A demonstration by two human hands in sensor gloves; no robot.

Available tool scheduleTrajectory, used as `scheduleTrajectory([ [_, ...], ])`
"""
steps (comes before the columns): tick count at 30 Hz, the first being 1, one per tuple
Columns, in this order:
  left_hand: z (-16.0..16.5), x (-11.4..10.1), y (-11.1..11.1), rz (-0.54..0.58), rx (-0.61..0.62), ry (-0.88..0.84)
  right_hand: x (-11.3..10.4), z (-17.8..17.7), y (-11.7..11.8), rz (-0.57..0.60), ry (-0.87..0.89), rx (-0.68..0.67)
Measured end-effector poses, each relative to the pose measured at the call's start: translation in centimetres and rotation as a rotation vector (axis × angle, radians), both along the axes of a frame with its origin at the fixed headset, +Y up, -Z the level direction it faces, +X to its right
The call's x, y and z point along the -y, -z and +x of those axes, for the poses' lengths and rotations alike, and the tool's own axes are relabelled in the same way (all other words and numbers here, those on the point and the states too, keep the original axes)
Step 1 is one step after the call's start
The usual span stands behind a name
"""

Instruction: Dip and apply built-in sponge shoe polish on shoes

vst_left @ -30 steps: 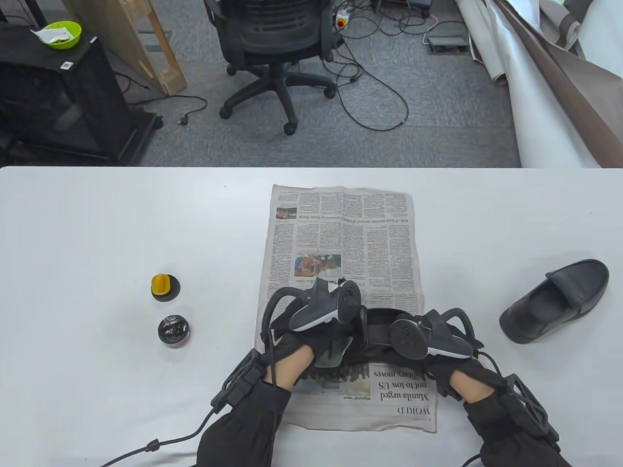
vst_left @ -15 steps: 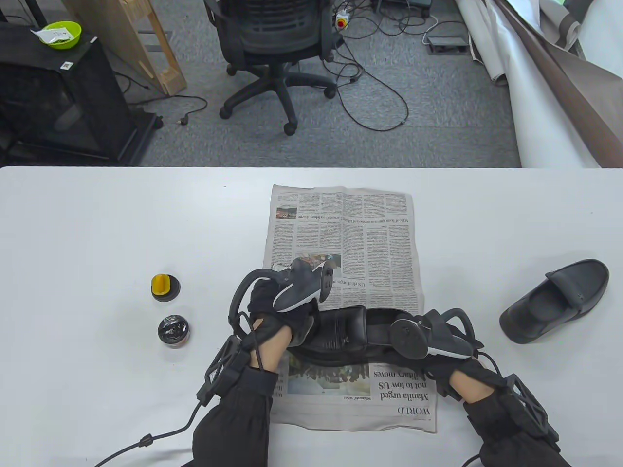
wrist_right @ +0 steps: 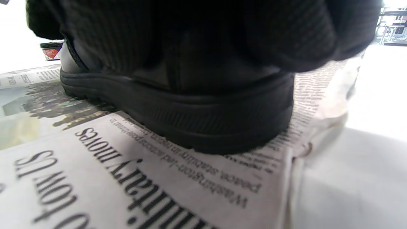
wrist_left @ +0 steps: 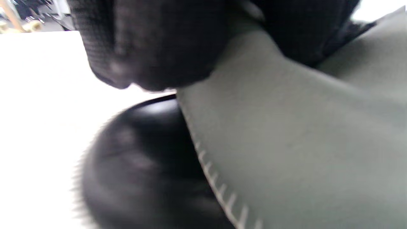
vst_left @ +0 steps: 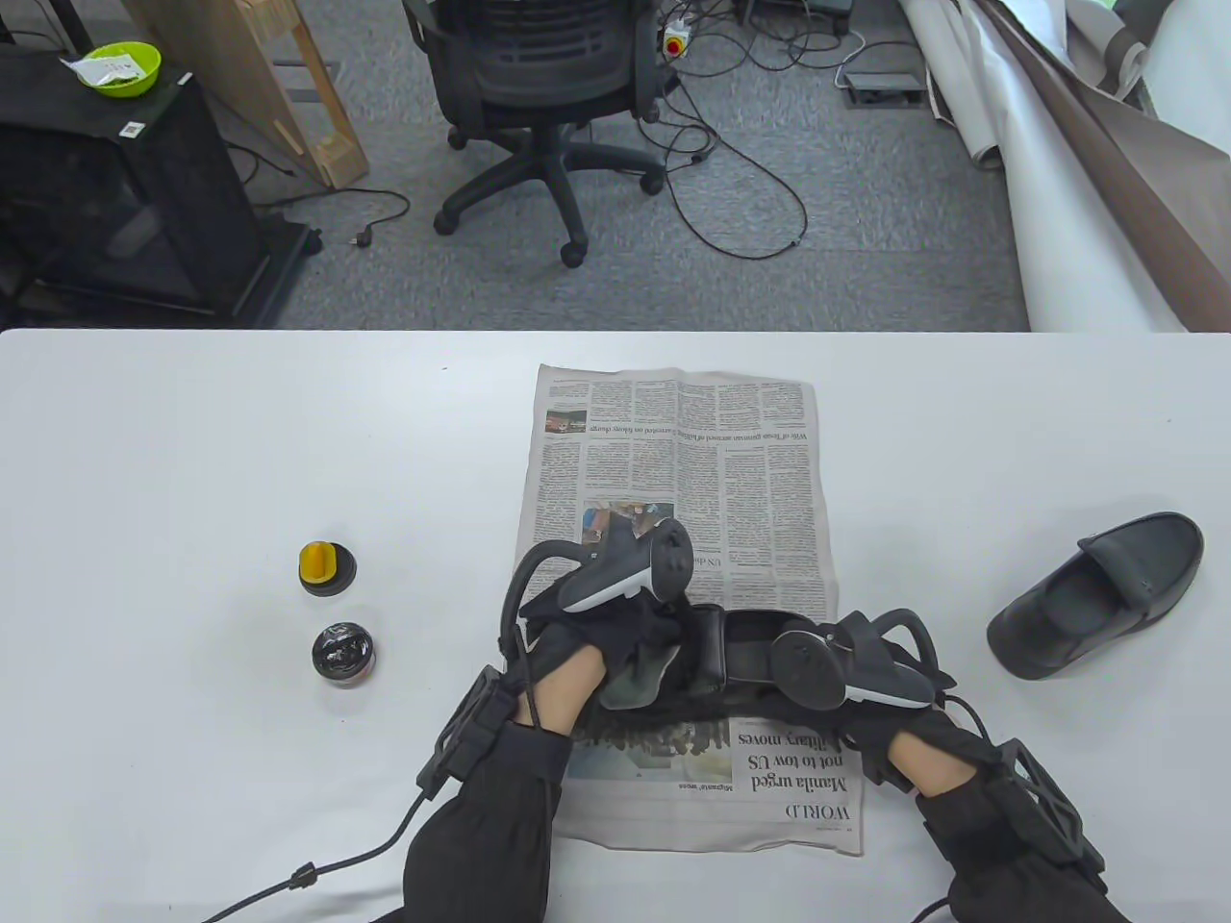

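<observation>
A black shoe (vst_left: 745,654) lies on its sole on the newspaper (vst_left: 673,461), toe to the left. My left hand (vst_left: 615,639) presses a grey cloth (vst_left: 640,678) onto the shoe's front. In the left wrist view the cloth (wrist_left: 302,143) covers part of the glossy toe (wrist_left: 140,159) under my fingers (wrist_left: 152,41). My right hand (vst_left: 866,697) grips the shoe's heel; the right wrist view shows my fingers (wrist_right: 190,38) over the heel (wrist_right: 197,121). The open polish tin (vst_left: 342,654) and its lid with a yellow knob (vst_left: 326,567) stand on the table to the left.
A second black shoe (vst_left: 1096,596) lies on the table at the right, off the newspaper. The polish tin also shows far off in the right wrist view (wrist_right: 51,51). An office chair (vst_left: 539,87) and cables are on the floor beyond the table's far edge.
My left hand slid with the cloth to the left end of the shoe, then came back right over its front. My right hand and the shoe stayed in place.
</observation>
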State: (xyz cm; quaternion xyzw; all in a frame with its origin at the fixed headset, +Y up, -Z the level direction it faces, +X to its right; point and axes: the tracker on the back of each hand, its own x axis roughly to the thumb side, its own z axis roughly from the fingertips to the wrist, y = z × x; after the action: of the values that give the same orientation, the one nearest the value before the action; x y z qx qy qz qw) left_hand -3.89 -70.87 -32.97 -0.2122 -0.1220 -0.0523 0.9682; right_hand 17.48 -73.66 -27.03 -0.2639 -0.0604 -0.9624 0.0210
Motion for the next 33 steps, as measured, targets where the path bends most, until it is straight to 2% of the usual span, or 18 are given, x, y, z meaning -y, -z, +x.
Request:
scheduleTrajectory([
  [3, -1.7, 0.2, -0.3, -0.022, -0.030, -0.013, 0.0, 0.0, 0.0, 0.001, -0.001, 0.002],
  [8, -4.0, 0.1, -0.9, -0.012, -0.058, 0.074, 0.0, 0.0, 0.0, -0.001, 0.000, 0.004],
  [15, -5.6, -0.1, -2.3, 0.025, -0.086, 0.108, 0.0, 0.0, 0.0, 0.002, -0.004, 0.008],
  [16, -5.4, -0.2, -2.5, 0.045, -0.076, 0.110, 0.0, 0.0, 0.0, 0.003, -0.005, 0.008],
  [18, -4.4, -0.7, -3.5, 0.161, -0.004, 0.093, 0.0, 0.0, 0.0, 0.003, -0.005, 0.008],
  [22, -0.7, -1.2, -5.1, 0.227, 0.113, -0.218, 0.0, 0.0, 0.0, 0.003, -0.006, 0.009],
  [24, 1.1, -1.1, -5.7, 0.245, 0.144, -0.272, 0.0, 0.0, 0.0, 0.003, -0.005, 0.009],
  [28, 3.0, -0.4, -6.2, 0.319, 0.146, -0.178, 0.0, 0.0, 0.0, 0.001, -0.004, 0.006],
  [33, 2.1, -0.1, -6.1, 0.290, 0.089, -0.089, 0.0, 0.0, 0.0, 0.002, -0.005, 0.004],
])
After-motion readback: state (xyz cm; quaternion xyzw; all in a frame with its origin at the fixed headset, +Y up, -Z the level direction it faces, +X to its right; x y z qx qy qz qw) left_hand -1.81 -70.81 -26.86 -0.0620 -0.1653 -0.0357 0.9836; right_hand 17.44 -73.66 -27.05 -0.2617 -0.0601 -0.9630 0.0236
